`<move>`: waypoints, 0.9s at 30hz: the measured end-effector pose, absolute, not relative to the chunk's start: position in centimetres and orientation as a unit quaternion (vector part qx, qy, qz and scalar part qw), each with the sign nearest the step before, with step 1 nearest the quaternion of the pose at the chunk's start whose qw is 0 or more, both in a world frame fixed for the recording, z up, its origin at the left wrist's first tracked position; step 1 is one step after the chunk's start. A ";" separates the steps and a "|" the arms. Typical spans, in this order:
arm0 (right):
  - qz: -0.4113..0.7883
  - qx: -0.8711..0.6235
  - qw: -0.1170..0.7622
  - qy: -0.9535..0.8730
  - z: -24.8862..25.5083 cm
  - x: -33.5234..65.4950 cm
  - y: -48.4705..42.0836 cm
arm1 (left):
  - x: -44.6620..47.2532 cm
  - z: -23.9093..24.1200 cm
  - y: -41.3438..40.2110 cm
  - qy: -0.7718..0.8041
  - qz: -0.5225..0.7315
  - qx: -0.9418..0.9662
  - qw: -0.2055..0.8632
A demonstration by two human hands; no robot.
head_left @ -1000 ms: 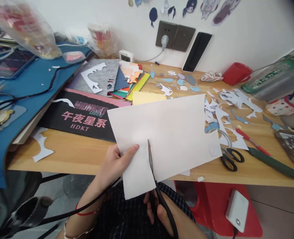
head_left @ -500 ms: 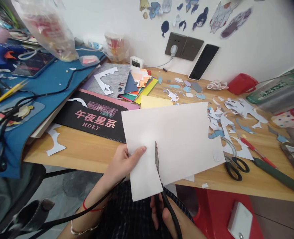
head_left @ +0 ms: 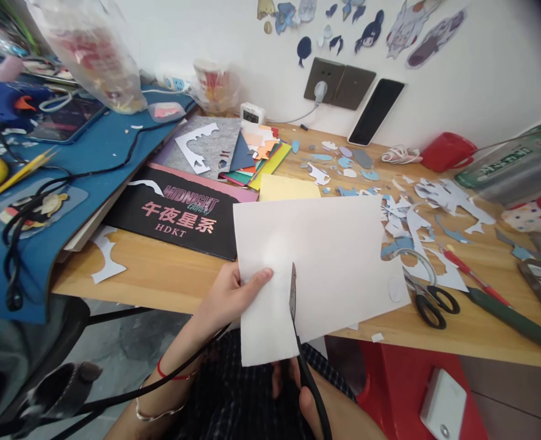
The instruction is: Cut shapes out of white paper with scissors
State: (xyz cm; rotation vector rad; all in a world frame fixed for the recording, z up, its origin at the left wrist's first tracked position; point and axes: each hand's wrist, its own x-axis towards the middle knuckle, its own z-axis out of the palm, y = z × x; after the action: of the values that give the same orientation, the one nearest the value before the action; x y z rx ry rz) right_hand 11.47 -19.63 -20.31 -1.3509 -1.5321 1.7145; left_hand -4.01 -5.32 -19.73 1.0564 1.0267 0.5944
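Observation:
A large white paper sheet (head_left: 325, 256) lies over the front edge of the wooden desk (head_left: 160, 275). My left hand (head_left: 234, 296) pinches its lower left part, thumb on top. My right hand (head_left: 307, 394) sits below the desk edge, closed round the black handles of a pair of scissors (head_left: 298, 330). The blade points up into a slit in the sheet's lower edge.
A second pair of black-handled scissors (head_left: 428, 296) lies at the right among paper scraps (head_left: 430, 201). A black booklet (head_left: 174, 211), stacked coloured paper (head_left: 256, 153), a yellow sheet (head_left: 289, 186), a red pen (head_left: 474, 275) and a dark green tool (head_left: 513, 318) are around. A blue mat (head_left: 69, 159) covers the left side.
The view shifted so everything sits further right and lower. The scissor blade has advanced a little up the slit; both hands keep their hold.

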 end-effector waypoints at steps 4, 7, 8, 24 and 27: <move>0.620 -0.492 0.237 -0.564 -21.0 11.5 -19.9 | -4.1 -19.7 -5.4 0.460 0.265 0.477 0.701; 0.628 -0.508 0.250 -0.533 -21.5 11.1 -20.3 | -4.1 -19.8 -5.4 0.456 0.272 0.470 0.705; 0.633 -0.512 0.258 -0.521 -21.7 10.9 -20.4 | -4.1 -19.8 -5.4 0.455 0.273 0.470 0.705; 0.640 -0.521 0.270 -0.495 -21.7 10.8 -20.5 | -4.1 -19.8 -5.3 0.457 0.280 0.455 0.711; 0.633 -0.518 0.267 -0.510 -21.2 11.1 -20.6 | -4.3 -20.2 -5.5 0.447 0.294 0.436 0.724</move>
State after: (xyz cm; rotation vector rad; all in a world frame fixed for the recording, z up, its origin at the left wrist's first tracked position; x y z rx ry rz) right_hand 11.07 -20.62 -21.23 -1.3970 -1.3764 1.7097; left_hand -4.27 -5.45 -20.18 0.9625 0.9859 0.6488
